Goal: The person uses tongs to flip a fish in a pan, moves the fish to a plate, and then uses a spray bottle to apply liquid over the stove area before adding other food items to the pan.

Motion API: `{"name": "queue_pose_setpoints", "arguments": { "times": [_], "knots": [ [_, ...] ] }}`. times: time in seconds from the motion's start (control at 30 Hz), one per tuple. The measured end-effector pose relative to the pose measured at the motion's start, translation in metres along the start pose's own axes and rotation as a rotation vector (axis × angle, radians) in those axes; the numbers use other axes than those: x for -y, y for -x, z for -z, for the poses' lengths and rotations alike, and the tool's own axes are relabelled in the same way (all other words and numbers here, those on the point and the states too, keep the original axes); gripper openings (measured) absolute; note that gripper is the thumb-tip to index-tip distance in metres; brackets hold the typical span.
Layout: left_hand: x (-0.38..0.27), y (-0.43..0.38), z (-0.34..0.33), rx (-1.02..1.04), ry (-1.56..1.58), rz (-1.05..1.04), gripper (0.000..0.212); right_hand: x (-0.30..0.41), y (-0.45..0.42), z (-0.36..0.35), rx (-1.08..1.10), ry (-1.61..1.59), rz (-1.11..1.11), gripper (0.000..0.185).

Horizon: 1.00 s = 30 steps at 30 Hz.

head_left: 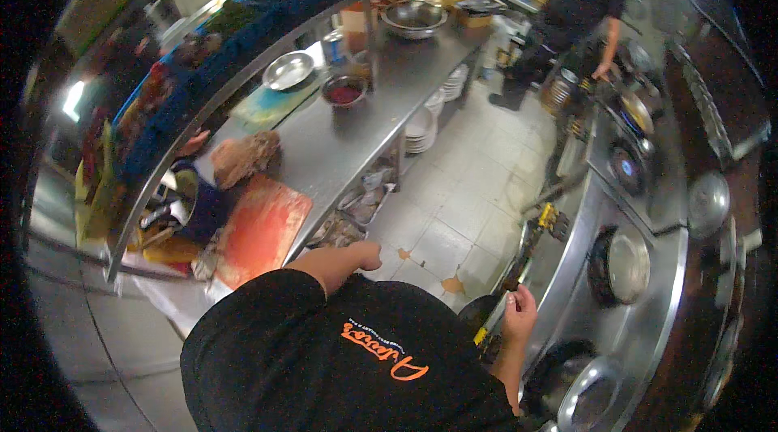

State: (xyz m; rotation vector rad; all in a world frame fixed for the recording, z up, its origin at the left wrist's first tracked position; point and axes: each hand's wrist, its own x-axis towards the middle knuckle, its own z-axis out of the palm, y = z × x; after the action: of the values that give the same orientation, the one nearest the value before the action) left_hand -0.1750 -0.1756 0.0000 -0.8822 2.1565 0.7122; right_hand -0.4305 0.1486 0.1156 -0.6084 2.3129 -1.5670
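Observation:
My left hand (369, 256) hangs in front of my black shirt, near the steel worktable's front edge; its fingers are bent out of sight, and I see nothing in it. Beside the stove front is my right hand (521, 305), fingers loosely curled and a little apart, with no object visible in it. A red-stained cutting board (261, 231) lies on the worktable (316, 152) to my left. Behind the board sits a brown, shaggy lump (246, 158), too blurred to name. Below the table edge, trays (371, 201) hold pale pieces of food or wrapping.
A co-worker (577, 12) stands at the far end by the stove, one arm towards a pan (638, 113). A gas flame (627, 167) burns. Pans (629, 265) line the right side. Bowls (415, 17) and stacked plates (420, 131) are left. Brown scraps (453, 285) lie on the tiled floor.

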Motion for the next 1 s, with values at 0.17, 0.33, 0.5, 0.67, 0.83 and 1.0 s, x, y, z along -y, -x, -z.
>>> {"name": "queue_pose_setpoints", "arguments": {
  "times": [0.17, 0.33, 0.5, 0.67, 0.83, 1.0],
  "knots": [
    [0.031, -0.008, -0.033, -0.04, 0.09, 0.087, 0.042, -0.017, -0.047, -0.006, 0.182, -0.01, -0.057, 0.033],
    [0.01, 0.028, -0.007, -0.146, 0.27, 0.156, 0.05, -0.014, -0.096, -0.014, 0.237, 0.052, -0.042, 0.032],
    [-0.004, -0.023, 0.064, 0.008, 0.162, -0.07, 0.061, -0.002, -0.133, -0.036, 0.25, 0.038, -0.048, 0.034],
    [-0.029, -0.14, 0.186, -0.313, 0.455, -0.209, 0.064, -0.018, -0.153, -0.052, 0.263, 0.172, -0.077, 0.034],
    [-0.029, -0.229, 0.394, -0.677, 0.776, -0.138, 0.065, 0.03, -0.161, -0.07, 0.185, 0.299, -0.361, 0.036],
    [0.019, -0.33, 0.547, -0.699, 1.35, 0.002, 0.066, 0.002, -0.16, -0.067, 0.126, 0.481, -0.481, 0.039]
  ]
}}
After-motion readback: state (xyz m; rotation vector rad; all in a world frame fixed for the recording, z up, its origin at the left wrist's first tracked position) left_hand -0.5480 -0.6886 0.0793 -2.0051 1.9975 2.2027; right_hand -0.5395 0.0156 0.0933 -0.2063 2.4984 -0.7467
